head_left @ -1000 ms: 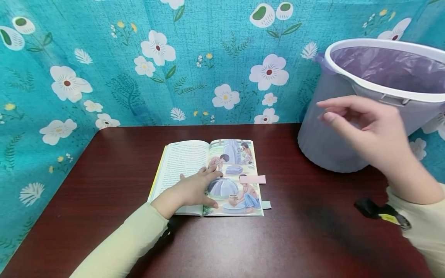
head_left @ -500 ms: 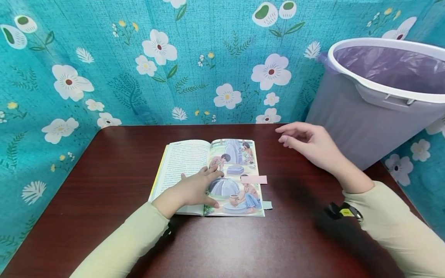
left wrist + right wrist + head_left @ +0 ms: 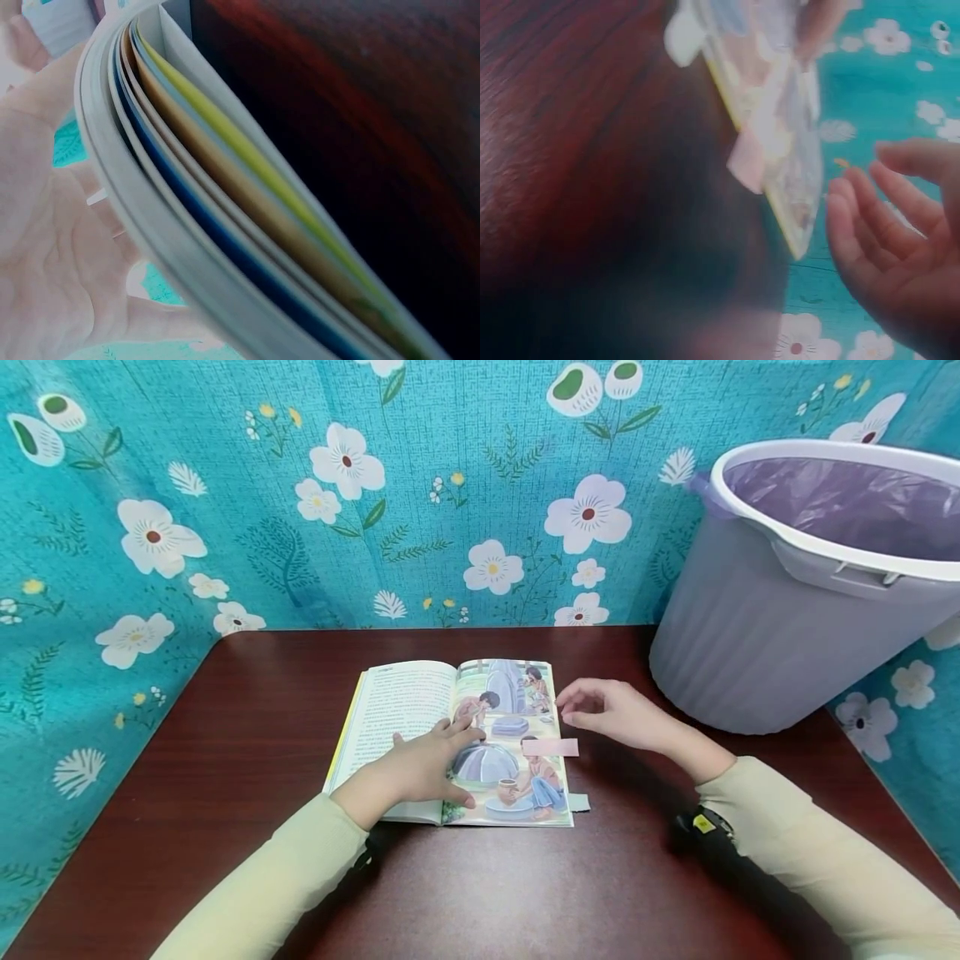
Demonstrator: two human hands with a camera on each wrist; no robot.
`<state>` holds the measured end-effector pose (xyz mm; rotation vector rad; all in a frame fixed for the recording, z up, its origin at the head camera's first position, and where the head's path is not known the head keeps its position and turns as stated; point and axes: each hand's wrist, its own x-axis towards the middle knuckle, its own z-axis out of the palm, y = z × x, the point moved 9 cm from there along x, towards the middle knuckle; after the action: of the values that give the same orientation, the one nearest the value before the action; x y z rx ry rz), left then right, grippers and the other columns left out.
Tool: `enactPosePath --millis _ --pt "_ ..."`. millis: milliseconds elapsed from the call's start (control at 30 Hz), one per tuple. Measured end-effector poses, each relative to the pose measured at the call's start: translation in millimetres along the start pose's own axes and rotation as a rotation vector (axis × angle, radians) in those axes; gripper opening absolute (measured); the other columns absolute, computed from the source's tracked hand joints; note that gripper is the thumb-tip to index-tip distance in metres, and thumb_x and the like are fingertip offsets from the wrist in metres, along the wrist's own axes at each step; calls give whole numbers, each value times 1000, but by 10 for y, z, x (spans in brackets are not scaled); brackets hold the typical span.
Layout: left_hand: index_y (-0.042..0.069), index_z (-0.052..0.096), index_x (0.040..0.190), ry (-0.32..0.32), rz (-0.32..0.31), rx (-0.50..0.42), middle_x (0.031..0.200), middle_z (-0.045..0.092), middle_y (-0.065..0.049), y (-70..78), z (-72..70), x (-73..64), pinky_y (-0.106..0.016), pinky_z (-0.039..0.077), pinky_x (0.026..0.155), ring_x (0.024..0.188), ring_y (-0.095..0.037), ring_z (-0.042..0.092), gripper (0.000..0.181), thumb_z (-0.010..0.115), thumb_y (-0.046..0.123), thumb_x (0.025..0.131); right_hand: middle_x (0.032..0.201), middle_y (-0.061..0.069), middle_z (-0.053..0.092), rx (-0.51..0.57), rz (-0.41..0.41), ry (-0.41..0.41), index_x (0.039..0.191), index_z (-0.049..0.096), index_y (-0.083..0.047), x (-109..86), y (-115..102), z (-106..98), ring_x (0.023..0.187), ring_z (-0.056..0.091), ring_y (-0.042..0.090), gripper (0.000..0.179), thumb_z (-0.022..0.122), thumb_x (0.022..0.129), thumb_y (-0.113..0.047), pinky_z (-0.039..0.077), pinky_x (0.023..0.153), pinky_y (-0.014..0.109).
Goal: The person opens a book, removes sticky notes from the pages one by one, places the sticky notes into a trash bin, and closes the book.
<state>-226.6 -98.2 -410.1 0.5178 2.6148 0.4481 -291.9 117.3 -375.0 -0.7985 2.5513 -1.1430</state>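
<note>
An open book [image 3: 401,706] lies on the dark wooden table, text on its left page and a coloured illustration on its right. My left hand [image 3: 420,768] rests across the middle of the book with fingers spread. Just beyond the book's right edge hovers my right hand [image 3: 618,714], its fingers loosely bent and nothing between them. A pink paper strip [image 3: 551,747] sticks out past the right page, below the right fingertips. Lower down, a pale green tab [image 3: 578,803] also juts out. In the left wrist view, the book's page edges [image 3: 225,195] fan out in front of the palm.
A grey bin [image 3: 780,618] with a white rim and a purple liner stands at the back right. Behind the table [image 3: 225,718] hangs a turquoise flowered cloth [image 3: 420,502]. Both sleeves are pale, with a dark device at each wrist.
My right hand has travelled from in front of the bin, leftward and down, to the book's right edge. The left hand stays in place on the book.
</note>
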Motion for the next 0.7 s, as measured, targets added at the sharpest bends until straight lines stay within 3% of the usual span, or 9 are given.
enactPosePath --millis 200,333,700 --pt "27 40 158 -3 -3 9 170 19 -3 -7 11 4 -88 11 98 155 -36 16 92 88 41 80 95 1 70 -74 -6 -129 108 70 -3 36 102 212 88 65 20 17 73 92 -1 55 80 34" --pt "27 40 158 2 -3 14 170 19 -2 -18 3 5 -88 11 98 155 -35 16 93 88 42 80 95 2 69 -87 2 -175 107 71 -3 56 145 291 89 66 20 18 74 90 1 56 77 33" --pt "27 40 157 0 -1 16 170 20 -2 -20 11 -2 -88 14 98 154 -36 17 92 88 42 80 85 -4 65 -117 11 -196 103 73 -9 42 179 392 77 57 16 15 78 90 -4 50 66 29"
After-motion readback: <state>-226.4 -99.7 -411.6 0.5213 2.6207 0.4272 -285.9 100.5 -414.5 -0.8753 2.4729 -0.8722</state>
